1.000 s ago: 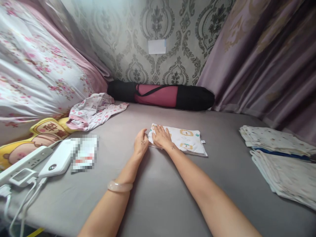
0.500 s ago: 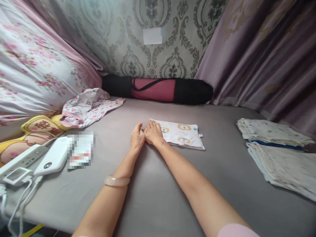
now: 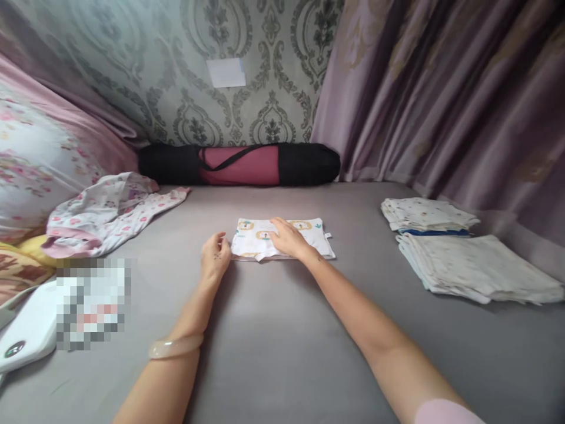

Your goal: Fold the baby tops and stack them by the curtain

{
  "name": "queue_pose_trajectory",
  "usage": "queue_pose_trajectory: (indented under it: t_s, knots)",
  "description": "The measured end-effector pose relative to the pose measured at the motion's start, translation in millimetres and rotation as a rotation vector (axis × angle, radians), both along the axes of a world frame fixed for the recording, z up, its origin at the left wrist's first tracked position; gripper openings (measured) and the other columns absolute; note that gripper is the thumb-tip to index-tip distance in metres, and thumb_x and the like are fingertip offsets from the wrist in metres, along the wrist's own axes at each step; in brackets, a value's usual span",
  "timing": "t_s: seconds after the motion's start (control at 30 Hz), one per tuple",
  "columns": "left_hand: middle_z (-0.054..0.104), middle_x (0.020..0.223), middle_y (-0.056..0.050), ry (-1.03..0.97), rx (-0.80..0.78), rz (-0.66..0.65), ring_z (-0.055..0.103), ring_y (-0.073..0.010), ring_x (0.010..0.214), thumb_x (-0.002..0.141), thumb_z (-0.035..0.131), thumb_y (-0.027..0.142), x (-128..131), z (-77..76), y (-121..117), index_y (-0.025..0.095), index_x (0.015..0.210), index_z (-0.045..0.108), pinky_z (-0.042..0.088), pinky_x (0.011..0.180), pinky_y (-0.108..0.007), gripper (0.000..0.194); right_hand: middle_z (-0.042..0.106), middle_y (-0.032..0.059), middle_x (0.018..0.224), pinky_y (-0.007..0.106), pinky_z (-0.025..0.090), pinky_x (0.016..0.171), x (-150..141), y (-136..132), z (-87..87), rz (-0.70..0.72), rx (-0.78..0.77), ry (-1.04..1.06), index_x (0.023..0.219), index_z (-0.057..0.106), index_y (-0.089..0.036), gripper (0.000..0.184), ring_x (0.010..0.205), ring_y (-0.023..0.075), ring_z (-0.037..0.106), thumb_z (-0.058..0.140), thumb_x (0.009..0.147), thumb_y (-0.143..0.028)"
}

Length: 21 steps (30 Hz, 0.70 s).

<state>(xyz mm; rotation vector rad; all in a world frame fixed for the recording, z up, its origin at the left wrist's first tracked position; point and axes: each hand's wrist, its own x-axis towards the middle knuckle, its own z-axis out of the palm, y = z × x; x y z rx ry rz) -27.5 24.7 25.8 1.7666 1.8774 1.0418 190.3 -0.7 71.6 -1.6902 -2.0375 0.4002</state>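
A small white folded garment [image 3: 293, 231] with orange lion-like prints and a tag at its right end lies flat on the grey sheet. My right hand [image 3: 289, 240] rests palm down across its middle, fingers spread over the fabric. At the garment's left edge is my left hand [image 3: 216, 256], fingers loosely bent and thumb beside the cloth; I see no fabric gripped in it. A bit of cloth sticks out at the front edge. A pale bangle [image 3: 176, 346] circles my left forearm.
Folded light cloths [image 3: 477, 265] lie in stacks at the right. A pink-printed garment [image 3: 110, 212] lies crumpled at the left, behind a white power bank [image 3: 33, 324] and a blurred packet [image 3: 99, 300]. A black and red roll bag [image 3: 241, 165] lies along the wall.
My right hand has slid from the garment's left end to its middle, apart from my left hand. The left hand stays at the left edge. The view has turned right.
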Motion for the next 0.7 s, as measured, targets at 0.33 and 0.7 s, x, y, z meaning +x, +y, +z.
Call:
queue_pose_trajectory:
  t_s: [0.33,0.7]
  knots:
    - [0.07,0.097,-0.013,0.256,-0.012,-0.057,0.064,-0.0254,0.092,0.083,0.041,0.035,0,-4.1,4,0.012,0.109,0.066,0.048,0.086,-0.033,0.042,0.07,0.0098,0.11,0.025,0.044,0.08,121,-30,13.0,-0.518,-0.156,-0.059,0.111,0.068,-0.019,0.029,0.1,0.0204,0.064,0.047,0.091,-0.027]
    - [0.074,0.086,-0.013,0.255,-0.273,-0.017,0.067,-0.0279,0.085,0.08,0.049,0.041,6,18.7,20,0.014,0.092,0.072,0.046,0.066,-0.03,0.037,0.067,0.0052,0.061,0.021,0.043,0.05,148,-21,-19.4,-0.636,-0.446,0.258,0.076,0.068,-0.014,0.029,0.043,0.0094,0.054,0.052,0.092,-0.032]
